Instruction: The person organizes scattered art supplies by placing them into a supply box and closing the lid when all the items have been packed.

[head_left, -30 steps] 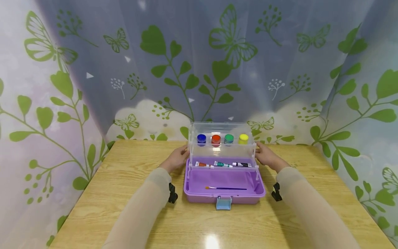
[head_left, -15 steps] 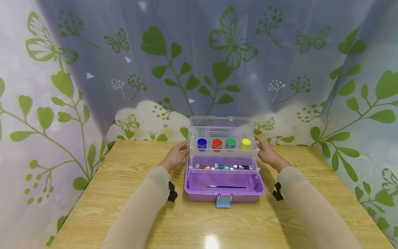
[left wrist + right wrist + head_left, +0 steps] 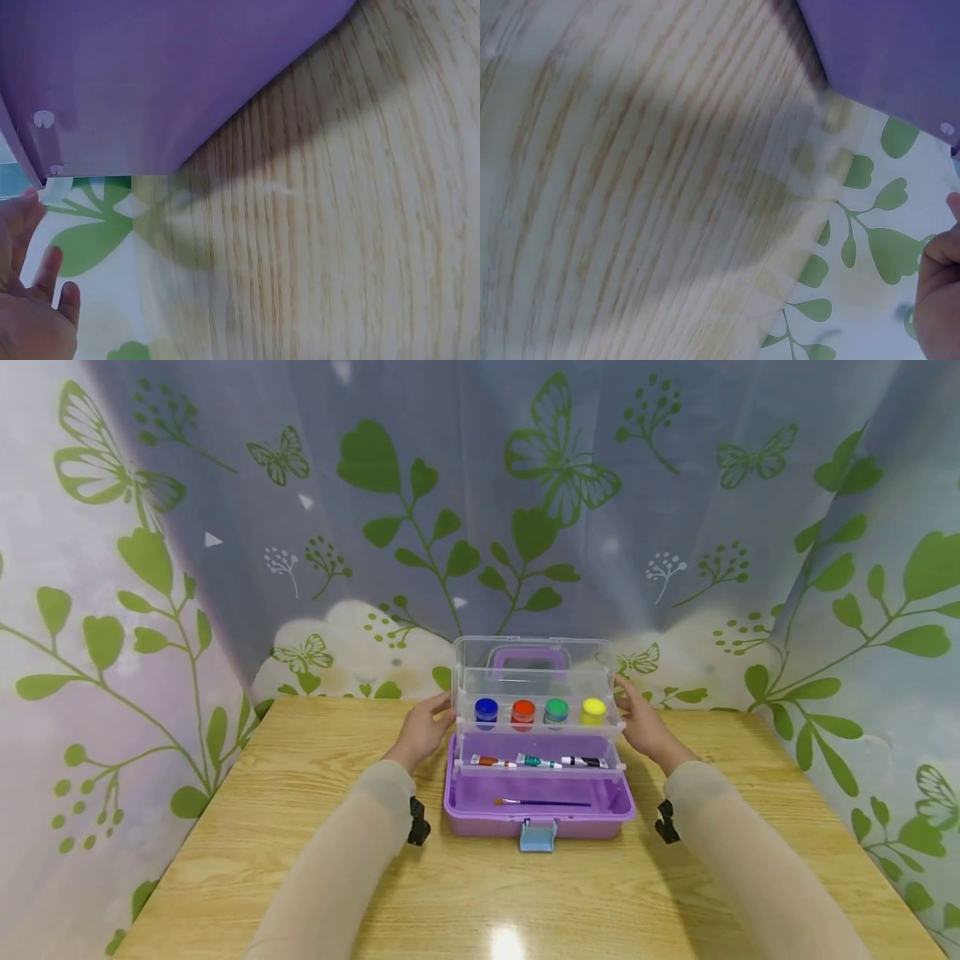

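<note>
A purple plastic box (image 3: 536, 827) with a blue latch (image 3: 537, 837) stands on the table, its clear lid (image 3: 472, 652) with a purple handle (image 3: 529, 657) raised. Its upper clear tray holds blue (image 3: 486, 710), red (image 3: 522, 713), green (image 3: 556, 711) and yellow (image 3: 593, 711) paint jars. Three paint tubes (image 3: 537, 762) lie in the lower tray, and a paintbrush (image 3: 542, 802) on the purple floor. My left hand (image 3: 422, 731) touches the lid's left side, fingers loosely extended in the left wrist view. My right hand (image 3: 643, 722) is at the lid's right side, fingertips partly hidden.
The box rests on a wooden table (image 3: 337, 727) with a light grain. Just behind the table's far edge hangs a curtain (image 3: 420, 568) printed with leaves and butterflies, which also closes in both sides. Black wrist mounts (image 3: 417, 822) sit below each hand.
The lid has swung up and its purple handle has come into view. The upper tray with the jars has moved down and forward. The box has shifted slightly away; both hands keep their places.
</note>
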`<state>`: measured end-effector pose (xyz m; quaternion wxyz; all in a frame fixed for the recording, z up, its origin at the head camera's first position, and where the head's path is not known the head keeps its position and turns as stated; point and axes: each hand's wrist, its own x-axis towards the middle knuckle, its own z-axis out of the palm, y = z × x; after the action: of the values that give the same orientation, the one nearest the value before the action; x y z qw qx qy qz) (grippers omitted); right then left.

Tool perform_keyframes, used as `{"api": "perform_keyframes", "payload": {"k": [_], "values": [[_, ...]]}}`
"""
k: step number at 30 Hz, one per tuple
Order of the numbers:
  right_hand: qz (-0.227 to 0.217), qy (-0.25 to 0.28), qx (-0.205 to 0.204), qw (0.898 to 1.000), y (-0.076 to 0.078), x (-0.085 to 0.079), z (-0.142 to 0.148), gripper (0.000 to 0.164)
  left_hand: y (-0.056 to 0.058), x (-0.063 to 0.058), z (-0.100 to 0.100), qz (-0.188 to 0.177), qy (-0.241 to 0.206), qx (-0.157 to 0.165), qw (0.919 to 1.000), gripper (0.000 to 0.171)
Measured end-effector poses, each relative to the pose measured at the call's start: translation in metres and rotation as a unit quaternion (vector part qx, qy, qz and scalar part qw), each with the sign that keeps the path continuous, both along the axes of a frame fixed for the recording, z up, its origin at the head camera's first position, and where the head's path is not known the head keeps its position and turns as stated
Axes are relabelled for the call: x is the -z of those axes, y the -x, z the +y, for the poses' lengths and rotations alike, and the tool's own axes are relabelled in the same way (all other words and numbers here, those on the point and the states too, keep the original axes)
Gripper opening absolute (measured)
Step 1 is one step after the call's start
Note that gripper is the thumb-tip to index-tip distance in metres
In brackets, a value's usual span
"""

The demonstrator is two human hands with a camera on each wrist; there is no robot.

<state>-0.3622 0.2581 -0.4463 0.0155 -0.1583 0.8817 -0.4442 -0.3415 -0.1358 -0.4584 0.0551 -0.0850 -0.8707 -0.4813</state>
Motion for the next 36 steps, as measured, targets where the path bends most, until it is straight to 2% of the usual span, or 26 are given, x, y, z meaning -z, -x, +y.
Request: {"api": "perform_keyframes", "payload": {"k": [5, 10, 18, 25, 29, 36], "values": [[0.023, -0.03, 0.035, 0.999, -0.002, -0.0056, -0.0027, 0.072, 0.0016, -0.0032, 0.0012, 0.023, 0.008, -0.035, 0.9991, 0.044], [0.034, -0.025, 0.047, 0.998, -0.0031, -0.0094, -0.0035, 0.07, 0.0007, -0.0071, 0.0022, 0.039, 0.006, -0.061, 0.9974, 0.037], [0.063, -0.015, 0.058, 0.996, -0.0042, -0.0078, -0.0033, 0.069, 0.0003, -0.0085, 0.0034, 0.036, 0.003, -0.066, 0.9972, 0.034], [0.063, 0.02, 0.069, 0.995, -0.0065, -0.0066, -0.0016, 0.065, 0.0013, -0.0084, 0.0033, 0.024, -0.005, -0.069, 0.9973, 0.034], [0.07, 0.03, 0.078, 0.994, -0.0073, -0.0057, -0.001, 0.062, 0.0023, -0.0084, 0.0032, 0.028, -0.007, -0.075, 0.9967, 0.032], [0.116, 0.031, 0.113, 0.986, -0.0079, -0.0052, -0.0024, 0.057, 0.0047, -0.0079, 0.0048, 0.05, -0.016, -0.081, 0.9954, 0.029]]}}
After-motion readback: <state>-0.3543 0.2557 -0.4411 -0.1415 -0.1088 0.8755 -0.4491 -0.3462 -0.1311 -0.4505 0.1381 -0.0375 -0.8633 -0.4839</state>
